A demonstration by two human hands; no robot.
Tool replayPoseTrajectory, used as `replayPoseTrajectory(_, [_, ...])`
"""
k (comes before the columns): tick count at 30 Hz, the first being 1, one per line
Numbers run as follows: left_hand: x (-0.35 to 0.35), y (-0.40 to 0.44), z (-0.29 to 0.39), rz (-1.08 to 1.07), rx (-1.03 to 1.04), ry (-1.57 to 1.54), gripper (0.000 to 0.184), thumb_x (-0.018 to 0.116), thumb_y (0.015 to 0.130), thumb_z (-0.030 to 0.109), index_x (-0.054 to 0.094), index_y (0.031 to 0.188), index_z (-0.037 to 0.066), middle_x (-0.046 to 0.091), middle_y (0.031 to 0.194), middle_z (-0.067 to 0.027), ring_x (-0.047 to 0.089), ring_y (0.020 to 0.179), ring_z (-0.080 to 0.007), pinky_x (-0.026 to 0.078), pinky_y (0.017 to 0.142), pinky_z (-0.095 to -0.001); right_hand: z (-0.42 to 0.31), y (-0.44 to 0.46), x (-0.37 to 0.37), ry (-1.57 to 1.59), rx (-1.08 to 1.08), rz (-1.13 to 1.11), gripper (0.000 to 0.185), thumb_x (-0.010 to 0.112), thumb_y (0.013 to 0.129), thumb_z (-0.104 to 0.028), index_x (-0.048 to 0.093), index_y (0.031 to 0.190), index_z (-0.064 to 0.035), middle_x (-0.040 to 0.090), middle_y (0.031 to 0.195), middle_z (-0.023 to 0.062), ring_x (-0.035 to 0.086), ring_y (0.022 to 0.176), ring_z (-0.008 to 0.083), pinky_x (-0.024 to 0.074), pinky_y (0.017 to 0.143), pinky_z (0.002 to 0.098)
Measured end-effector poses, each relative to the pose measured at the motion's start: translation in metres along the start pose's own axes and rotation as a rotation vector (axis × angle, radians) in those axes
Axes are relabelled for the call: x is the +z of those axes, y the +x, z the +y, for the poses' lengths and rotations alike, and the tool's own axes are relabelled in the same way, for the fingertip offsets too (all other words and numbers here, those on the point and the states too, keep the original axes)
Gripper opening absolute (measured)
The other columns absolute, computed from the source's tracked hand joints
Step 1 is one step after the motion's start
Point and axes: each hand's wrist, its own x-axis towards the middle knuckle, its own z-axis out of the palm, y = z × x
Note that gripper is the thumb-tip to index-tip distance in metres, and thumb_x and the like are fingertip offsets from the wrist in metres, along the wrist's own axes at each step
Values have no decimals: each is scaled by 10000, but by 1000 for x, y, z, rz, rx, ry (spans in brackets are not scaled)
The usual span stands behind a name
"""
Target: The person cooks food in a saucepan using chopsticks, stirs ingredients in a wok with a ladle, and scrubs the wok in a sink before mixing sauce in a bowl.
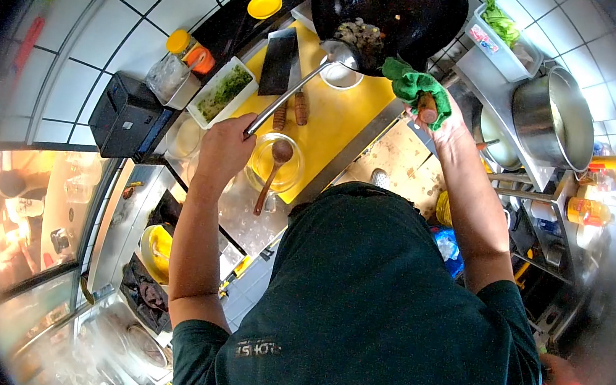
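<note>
In the head view, the dark, rounded wok [414, 13], its inner surface glossy, is tilted above the far end of the yellow board [346, 132], with glistening chopped food [364, 33] by its lower rim. Your right hand [451, 125] is clamped on a crumpled green cloth [412, 84] around its wooden handle [427, 109]; your left hand [225, 144], well apart, grips a long metal ladle [340, 53], its round bowl near that food. Beneath the ladle, a white bowl [341, 78] sits on the board. Left of the board, a rectangular white tub [221, 94] holds chopped greens; near your left hand, a brown wooden spoon [280, 152] rests in a clear round bowl [296, 168]. Your dark shirt [386, 310] bears pale lettering, too unclear to read.
</note>
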Motion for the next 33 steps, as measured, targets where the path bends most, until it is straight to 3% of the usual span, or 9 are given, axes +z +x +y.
replayPoseTrajectory(11, [4, -2, -2, 29, 17, -7, 293, 627, 826, 126, 656, 1116, 104, 672, 902, -196, 650, 880, -402, 517, 755, -474, 0, -4, 7, 55, 1, 45, 211, 543, 1006, -190, 596, 1135, -31, 695, 1011, 125, 699, 840, 250, 607, 685, 388])
replayPoseTrajectory(14, [4, -3, -2, 28, 12, -2, 298, 636, 824, 127, 658, 1120, 104, 674, 905, -195, 653, 882, -398, 519, 762, -472, -1, -1, 1, 62, 29, -47, 213, 530, 1020, -204, 591, 1131, -34, 694, 1012, 125, 700, 840, 252, 607, 690, 392])
replayPoseTrajectory(26, [8, -2, -7, 27, 16, 15, 328, 649, 818, 128, 667, 1145, 106, 681, 898, -197, 658, 880, -396, 523, 770, -472, 4, 8, -3, 39, 16, -86, 211, 551, 994, -159, 603, 1116, 6, 696, 1006, 133, 698, 836, 249, 606, 681, 365])
replayPoseTrajectory(33, [8, -1, -7, -1, -13, 13, 342, 651, 823, 129, 664, 1163, 98, 684, 930, -205, 658, 903, -398, 520, 783, -471, 4, 9, 8, 18, -3, 68, 249, 497, 1032, -190, 573, 1135, 24, 681, 1012, 149, 693, 827, 255, 615, 688, 371])
